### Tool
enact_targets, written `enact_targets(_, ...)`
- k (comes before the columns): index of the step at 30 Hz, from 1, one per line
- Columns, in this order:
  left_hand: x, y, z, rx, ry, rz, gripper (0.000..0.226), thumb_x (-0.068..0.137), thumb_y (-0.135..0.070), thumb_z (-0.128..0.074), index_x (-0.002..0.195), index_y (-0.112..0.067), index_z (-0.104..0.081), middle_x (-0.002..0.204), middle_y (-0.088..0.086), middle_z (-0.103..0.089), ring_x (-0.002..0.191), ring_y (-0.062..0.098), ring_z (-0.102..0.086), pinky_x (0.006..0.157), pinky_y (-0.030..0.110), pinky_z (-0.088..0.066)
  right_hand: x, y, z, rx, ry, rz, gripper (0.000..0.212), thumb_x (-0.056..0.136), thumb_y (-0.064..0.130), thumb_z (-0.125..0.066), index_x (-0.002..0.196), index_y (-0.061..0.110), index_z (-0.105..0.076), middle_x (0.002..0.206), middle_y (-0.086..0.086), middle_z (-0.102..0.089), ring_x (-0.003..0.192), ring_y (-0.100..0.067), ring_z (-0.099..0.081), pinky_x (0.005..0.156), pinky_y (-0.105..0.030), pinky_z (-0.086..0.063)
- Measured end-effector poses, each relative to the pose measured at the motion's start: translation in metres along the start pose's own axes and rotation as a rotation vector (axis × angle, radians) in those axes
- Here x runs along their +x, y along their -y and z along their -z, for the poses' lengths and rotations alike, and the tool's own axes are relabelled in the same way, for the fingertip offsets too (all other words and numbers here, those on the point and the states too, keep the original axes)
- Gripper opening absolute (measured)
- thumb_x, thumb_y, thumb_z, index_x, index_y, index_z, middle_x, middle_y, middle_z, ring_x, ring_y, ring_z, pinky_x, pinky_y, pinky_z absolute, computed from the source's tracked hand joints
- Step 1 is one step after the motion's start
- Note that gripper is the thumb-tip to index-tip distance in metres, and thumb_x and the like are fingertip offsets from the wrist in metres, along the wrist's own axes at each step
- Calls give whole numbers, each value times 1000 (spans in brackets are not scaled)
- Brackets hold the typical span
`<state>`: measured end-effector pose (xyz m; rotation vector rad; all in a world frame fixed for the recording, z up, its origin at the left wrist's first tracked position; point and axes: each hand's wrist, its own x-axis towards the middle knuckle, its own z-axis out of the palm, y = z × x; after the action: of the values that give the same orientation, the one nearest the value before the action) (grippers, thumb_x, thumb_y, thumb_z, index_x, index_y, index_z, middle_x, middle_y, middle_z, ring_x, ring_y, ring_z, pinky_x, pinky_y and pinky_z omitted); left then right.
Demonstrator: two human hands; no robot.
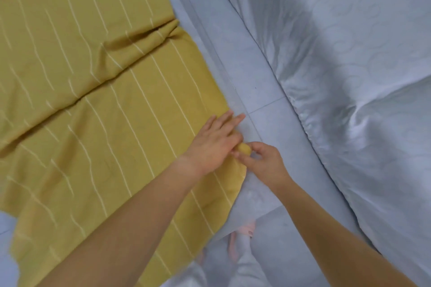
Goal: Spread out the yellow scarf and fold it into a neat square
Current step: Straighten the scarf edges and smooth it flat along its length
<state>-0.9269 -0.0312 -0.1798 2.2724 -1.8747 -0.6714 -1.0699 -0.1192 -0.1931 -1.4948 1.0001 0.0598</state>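
The yellow scarf (pixel 98 81), with thin white stripes, lies spread across the left half of the view on a pale floor. A long crease runs across it from its right edge down to the left. My left hand (pixel 213 144) rests flat on the scarf's right edge with its fingers stretched out. Right beside it, my right hand (pixel 263 162) pinches a small rolled bit of that same yellow edge between thumb and fingers.
A sheer white cloth (pixel 235 91) lies along the scarf's right side over grey floor tiles (pixel 263 91). A bulky white patterned bedcover (pixel 349 58) fills the right side. My foot in a pink sandal (pixel 242 237) shows under the sheer cloth near the bottom.
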Motion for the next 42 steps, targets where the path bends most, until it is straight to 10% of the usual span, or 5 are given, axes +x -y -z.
enact_targets(11, -11, 43, 62, 35, 97, -107, 14, 86, -25, -50, 84, -13, -55, 72, 1, -59, 77, 24, -60, 114, 49, -18, -51, 18, -13, 127, 110, 71, 32, 78, 11, -72, 61, 12, -45, 41, 12, -27, 41, -4, -24, 42, -13, -24)
enact_targets(22, -1, 9, 73, -229, 565, -119, 74, 53, -66, -71, 120, -39, -53, 105, -20, -58, 104, -1, -51, 101, 26, -28, -89, -6, -40, 222, -68, 112, 53, 68, 65, -61, 73, 12, -64, 65, -6, -58, 63, -17, -55, 66, -37, -47)
enact_targets(27, 2, -16, 63, -433, 491, -206, 15, 77, -36, -68, 78, -22, -67, 74, -16, -58, 74, -3, -53, 77, 21, -35, -97, -14, -39, 261, -132, 122, 28, 80, 44, -69, 61, 25, -59, 57, 12, -45, 57, -5, -42, 58, -25, -37)
enact_targets(32, 2, -14, 66, -437, 367, -181, 13, 82, -34, -52, 71, -28, -54, 60, -23, -54, 59, 0, -48, 60, 12, -31, -107, -28, -36, 181, -27, 12, 71, 58, 70, -70, 73, 2, -61, 67, -2, -50, 65, -11, -46, 63, -29, -37)
enact_targets(42, 7, 28, 56, -247, 305, -130, 13, 83, -43, -46, 72, -36, -51, 72, -20, -58, 64, 9, -50, 59, 26, -40, -146, -35, -11, 310, 26, -21, 35, 70, 40, -79, 73, 7, -69, 89, 14, -63, 85, 12, -57, 78, -8, -38)
